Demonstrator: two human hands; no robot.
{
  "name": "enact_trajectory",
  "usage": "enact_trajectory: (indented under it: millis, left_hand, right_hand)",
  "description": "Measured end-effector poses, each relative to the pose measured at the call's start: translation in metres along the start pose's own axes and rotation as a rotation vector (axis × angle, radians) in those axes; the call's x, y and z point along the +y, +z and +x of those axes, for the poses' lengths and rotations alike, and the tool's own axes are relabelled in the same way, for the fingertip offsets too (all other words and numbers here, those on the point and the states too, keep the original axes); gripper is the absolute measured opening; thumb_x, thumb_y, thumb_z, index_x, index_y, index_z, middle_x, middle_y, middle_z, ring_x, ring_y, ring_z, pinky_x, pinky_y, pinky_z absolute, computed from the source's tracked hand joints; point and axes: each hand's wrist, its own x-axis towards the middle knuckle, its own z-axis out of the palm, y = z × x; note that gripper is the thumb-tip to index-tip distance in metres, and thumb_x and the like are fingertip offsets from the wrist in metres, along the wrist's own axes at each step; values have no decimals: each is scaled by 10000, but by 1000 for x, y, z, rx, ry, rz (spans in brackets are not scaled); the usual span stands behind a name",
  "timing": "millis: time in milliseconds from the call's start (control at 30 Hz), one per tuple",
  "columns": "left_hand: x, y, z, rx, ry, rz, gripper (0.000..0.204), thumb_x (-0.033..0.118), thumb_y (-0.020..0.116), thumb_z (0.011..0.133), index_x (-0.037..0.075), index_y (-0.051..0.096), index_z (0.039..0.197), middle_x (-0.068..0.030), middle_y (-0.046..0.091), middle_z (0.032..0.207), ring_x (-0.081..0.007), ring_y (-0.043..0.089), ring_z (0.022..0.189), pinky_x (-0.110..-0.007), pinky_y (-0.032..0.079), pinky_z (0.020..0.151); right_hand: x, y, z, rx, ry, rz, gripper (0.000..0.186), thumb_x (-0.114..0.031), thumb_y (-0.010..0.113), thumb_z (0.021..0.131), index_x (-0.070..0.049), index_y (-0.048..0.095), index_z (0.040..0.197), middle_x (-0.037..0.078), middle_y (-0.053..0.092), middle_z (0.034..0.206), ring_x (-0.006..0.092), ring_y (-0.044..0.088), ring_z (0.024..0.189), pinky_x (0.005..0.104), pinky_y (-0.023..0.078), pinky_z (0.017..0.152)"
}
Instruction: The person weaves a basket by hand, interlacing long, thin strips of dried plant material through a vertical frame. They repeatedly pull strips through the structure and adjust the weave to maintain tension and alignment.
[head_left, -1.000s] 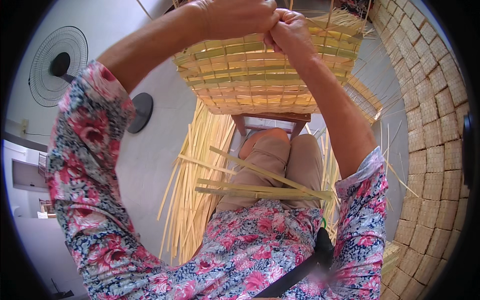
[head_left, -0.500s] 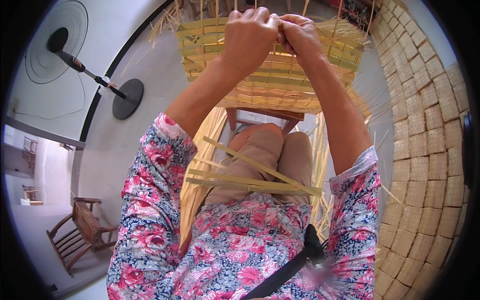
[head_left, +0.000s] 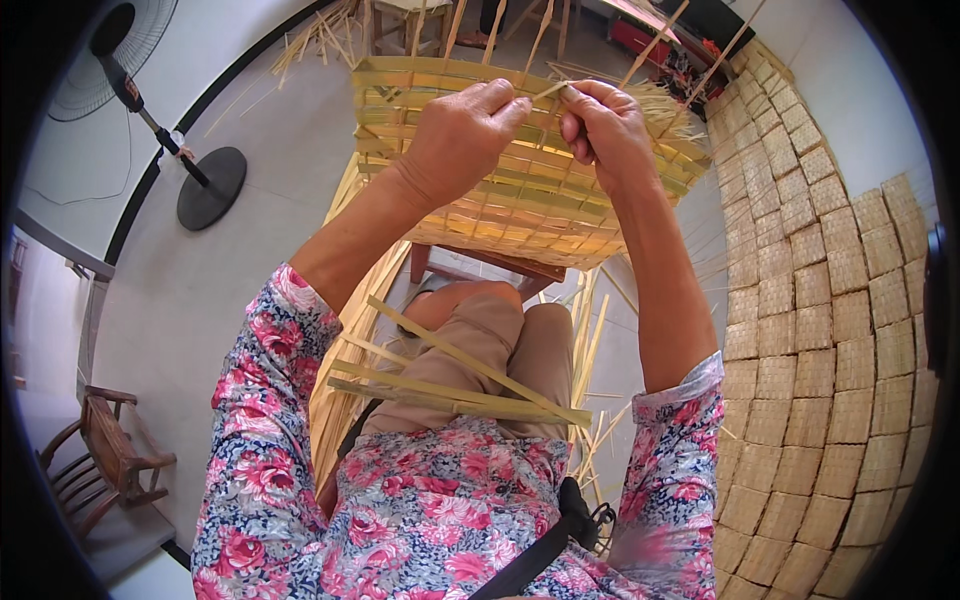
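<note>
A partly woven yellow-green bamboo basket (head_left: 520, 185) stands tilted in front of my knees, its loose upright strips rising past the rim. Over its near wall, close to the top edge, are both hands. My left hand (head_left: 462, 138) is closed, fingers curled at one end of a thin bamboo strip (head_left: 549, 92). The other end of that strip is pinched between the thumb and fingers of my right hand (head_left: 607, 125). Across my lap lie several loose flat bamboo strips (head_left: 450, 395).
Under the basket is a wooden stool (head_left: 530, 268). Long bamboo strips (head_left: 345, 330) lie beside my left leg. A standing fan (head_left: 212, 188) and a wooden chair (head_left: 112, 455) are at the left. Rows of woven square pieces (head_left: 800, 400) cover the right side.
My hands have moved apart and lower in the picture, and the strip between them now shows. The whole view has shifted, with the fan and chair further left.
</note>
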Motion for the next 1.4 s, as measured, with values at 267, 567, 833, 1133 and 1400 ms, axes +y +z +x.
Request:
enact_trajectory:
  millis: [267,567,833,1133,1400]
  left_hand:
    - [-4,-4,-2,-11,40,4,284,38,664,779,41,699,1060,-58,632,916,-234,686,804,-339,564,639]
    - [0,-7,1,-11,-23,-41,259,41,684,804,47,701,1063,-71,648,929,-242,691,813,-344,567,667]
    - [-12,-26,-10,12,-419,-306,103,99,734,873,22,725,940,-110,693,818,-217,672,709,-310,523,633]
    - [-16,-37,-19,-94,-659,-484,121,87,720,891,-22,726,943,-76,710,789,-108,665,697,-259,516,634]
    - [-20,-55,-18,-223,-747,-592,137,83,707,891,-44,720,939,-17,676,730,-45,595,676,-232,493,622]
  right_hand:
    - [-12,0,-12,-58,32,48,253,-285,612,1006,-59,642,896,25,628,612,68,523,428,201,393,391]
    - [-7,6,-8,10,-69,-62,295,-301,651,996,-78,637,804,5,595,580,48,475,415,202,346,374]
    - [-7,6,-7,50,-56,-41,284,-299,652,994,-61,631,841,-2,576,572,45,446,414,203,307,365]
    - [-13,31,-47,328,-640,-453,141,-116,686,931,-27,600,997,48,587,627,87,529,519,261,431,507]
    - [-16,51,-22,24,-1037,-1068,63,-126,690,871,-78,666,905,44,647,906,270,627,834,391,522,663]
